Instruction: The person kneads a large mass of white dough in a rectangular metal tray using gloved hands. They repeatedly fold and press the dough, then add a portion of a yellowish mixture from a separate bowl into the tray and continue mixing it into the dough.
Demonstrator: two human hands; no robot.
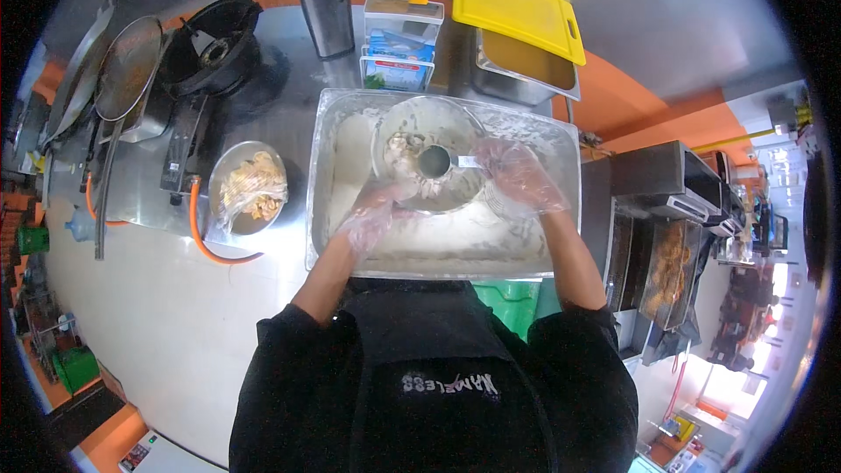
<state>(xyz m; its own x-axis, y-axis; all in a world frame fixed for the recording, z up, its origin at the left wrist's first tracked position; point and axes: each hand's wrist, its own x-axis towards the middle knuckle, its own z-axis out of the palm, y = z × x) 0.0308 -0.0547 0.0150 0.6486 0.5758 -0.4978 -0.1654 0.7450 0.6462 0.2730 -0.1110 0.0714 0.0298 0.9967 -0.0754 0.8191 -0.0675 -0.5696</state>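
Observation:
A round metal bowl with flour-coated food pieces is in a large clear tub of white flour. My left hand, in a clear plastic glove, grips the bowl's lower left rim; its fingertips are blurred. My right hand, gloved too, holds the short flat handle of a small metal cup over the bowl. A ribbed object, perhaps wire, shows partly beneath my right hand.
Left of the tub stand a bowl of pale food pieces under plastic film, a portable burner and an orange hose. Behind are a knife holder, a yellow cutting board and a steel container. Fryer baskets are at right.

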